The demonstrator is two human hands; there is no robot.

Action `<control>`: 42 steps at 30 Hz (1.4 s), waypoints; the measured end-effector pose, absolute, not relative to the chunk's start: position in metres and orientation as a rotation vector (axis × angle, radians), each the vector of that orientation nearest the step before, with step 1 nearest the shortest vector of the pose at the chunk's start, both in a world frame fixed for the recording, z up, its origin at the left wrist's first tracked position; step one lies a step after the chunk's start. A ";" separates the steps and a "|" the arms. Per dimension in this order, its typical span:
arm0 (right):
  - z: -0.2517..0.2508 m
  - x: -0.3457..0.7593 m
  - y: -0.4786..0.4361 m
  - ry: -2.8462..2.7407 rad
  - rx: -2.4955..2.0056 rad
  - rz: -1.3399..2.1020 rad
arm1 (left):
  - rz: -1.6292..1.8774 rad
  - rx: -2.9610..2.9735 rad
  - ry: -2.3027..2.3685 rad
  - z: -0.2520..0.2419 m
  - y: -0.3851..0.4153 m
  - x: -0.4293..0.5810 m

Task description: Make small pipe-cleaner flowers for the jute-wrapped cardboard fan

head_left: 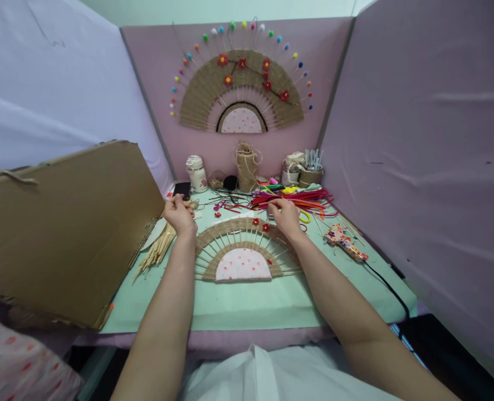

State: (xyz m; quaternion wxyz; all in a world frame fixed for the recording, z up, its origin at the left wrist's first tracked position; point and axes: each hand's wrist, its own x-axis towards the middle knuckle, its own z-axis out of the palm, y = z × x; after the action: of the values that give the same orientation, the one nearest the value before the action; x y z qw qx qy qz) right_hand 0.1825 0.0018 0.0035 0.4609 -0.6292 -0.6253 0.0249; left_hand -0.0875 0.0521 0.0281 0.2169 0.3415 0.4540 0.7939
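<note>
A half-round woven fan with a white, red-dotted centre lies on the table between my arms. Small red flowers sit on its woven band. My left hand is raised beside the fan's left end, above a bundle of thin sticks; its fingers are pressed together, and whatever is in them is too small to make out. Over the fan's upper right, my right hand has thumb and fingers pinched, close to a pile of red and purple pipe cleaners. What that pinch holds is also unclear.
A flowered glue gun with a black cord lies at right. Behind stand a white bottle, a twine roll and a holder of clear sticks. Cardboard leans at left. A finished fan hangs on the back wall.
</note>
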 end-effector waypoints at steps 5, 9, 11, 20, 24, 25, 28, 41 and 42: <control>0.010 0.193 0.004 -1.404 -1.505 0.050 | 2.016 1.129 1.592 0.022 0.052 -0.085; 0.013 0.210 0.011 -1.216 -1.369 -0.015 | 1.916 1.338 1.717 0.012 0.056 -0.086; 0.012 0.220 0.016 -1.084 -1.325 -0.039 | 1.910 1.401 1.733 0.007 0.057 -0.086; 0.001 0.248 0.033 -0.812 -1.294 -0.039 | 1.971 1.476 1.781 0.010 0.053 -0.084; -0.002 0.250 0.036 -0.805 -1.326 -0.025 | 1.927 1.589 1.756 0.011 0.047 -0.080; -0.002 0.249 0.036 -0.811 -1.331 -0.019 | 1.925 1.602 1.767 0.011 0.047 -0.080; -0.002 0.246 0.035 -0.874 -1.340 0.021 | 1.956 1.591 1.794 0.009 0.046 -0.079; 0.054 0.202 0.025 -1.767 -1.579 0.135 | 2.079 1.721 1.814 0.004 0.047 -0.080; 0.061 0.195 0.030 -1.838 -1.604 0.078 | 2.062 1.721 1.834 0.004 0.047 -0.080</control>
State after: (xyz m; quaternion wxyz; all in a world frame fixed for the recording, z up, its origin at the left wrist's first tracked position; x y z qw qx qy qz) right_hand 0.1951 0.0301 0.0611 0.3433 -0.6172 -0.7073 0.0300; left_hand -0.0801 0.0471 0.0038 -0.0553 0.5284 0.5629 0.6331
